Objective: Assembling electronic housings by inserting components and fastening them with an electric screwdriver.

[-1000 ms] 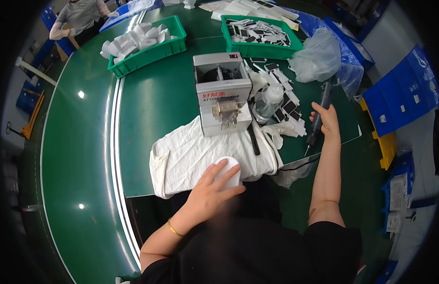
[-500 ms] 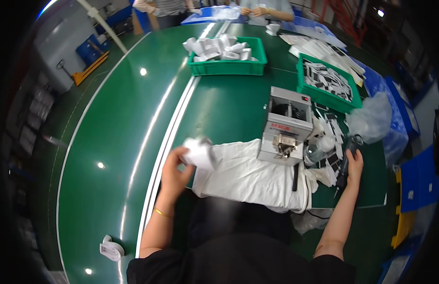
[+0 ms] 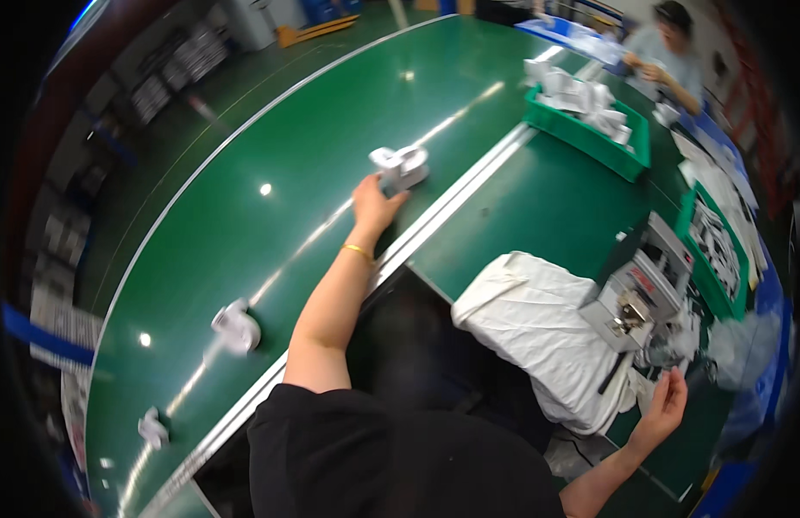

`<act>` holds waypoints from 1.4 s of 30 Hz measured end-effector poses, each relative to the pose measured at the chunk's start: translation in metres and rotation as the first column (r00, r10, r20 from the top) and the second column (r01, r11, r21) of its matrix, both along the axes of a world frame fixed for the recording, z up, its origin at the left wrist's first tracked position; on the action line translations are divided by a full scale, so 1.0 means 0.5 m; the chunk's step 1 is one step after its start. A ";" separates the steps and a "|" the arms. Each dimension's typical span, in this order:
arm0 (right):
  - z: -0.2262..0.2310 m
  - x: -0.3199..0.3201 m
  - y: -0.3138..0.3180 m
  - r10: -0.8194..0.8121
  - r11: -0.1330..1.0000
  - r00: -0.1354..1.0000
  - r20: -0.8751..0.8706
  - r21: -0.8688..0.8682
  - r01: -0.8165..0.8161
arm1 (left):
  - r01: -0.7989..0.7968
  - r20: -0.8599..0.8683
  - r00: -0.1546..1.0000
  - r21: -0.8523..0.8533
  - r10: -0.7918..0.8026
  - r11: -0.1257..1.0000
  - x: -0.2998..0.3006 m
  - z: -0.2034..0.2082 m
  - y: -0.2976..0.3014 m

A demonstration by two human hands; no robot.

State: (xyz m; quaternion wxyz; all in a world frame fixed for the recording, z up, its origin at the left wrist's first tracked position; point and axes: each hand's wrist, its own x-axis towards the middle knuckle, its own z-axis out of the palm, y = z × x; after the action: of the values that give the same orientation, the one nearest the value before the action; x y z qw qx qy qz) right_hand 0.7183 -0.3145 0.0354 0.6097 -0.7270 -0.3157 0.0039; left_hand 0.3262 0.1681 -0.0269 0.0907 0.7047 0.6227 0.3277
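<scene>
— Where's the left hand (image 3: 376,205)?

— Stretched out over the green belt (image 3: 245,198), fingers touching a white plastic part (image 3: 401,166) that sits on it. Whether they grip it, I cannot tell.

— And the right hand (image 3: 667,406)?

— Half open near the grey machine (image 3: 642,285) and white cloth (image 3: 538,324); I can't tell if it holds anything.

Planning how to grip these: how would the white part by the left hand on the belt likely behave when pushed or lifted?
The white part looks like moulded plastic, so probably stiff and light; the left hand handles it with fingertips alone. Its rounded body may rock or roll if nudged. The glossy belt suggests it would slide easily.
</scene>
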 end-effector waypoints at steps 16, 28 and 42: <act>-0.012 -0.146 0.119 0.496 0.864 0.861 -0.117 -0.038 -0.503 | -0.275 -0.051 0.937 -0.713 0.344 0.645 -0.472 0.273 -0.408; 0.067 -0.259 0.167 0.588 0.793 0.743 0.319 -0.044 -0.608 | 0.968 0.988 0.115 -0.135 0.105 0.213 0.211 0.204 -0.482; 0.033 -0.149 0.014 0.522 0.814 0.605 -0.601 0.141 -0.563 | 0.963 0.524 -0.208 -0.040 -0.826 -0.268 0.354 0.139 -0.616</act>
State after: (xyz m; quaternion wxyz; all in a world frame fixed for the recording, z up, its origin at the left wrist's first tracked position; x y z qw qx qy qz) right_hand 0.6440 -0.3074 0.0519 0.6244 -0.5731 -0.3046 0.4347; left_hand 0.5030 -0.1399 0.0425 0.5571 0.8184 -0.1112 0.0862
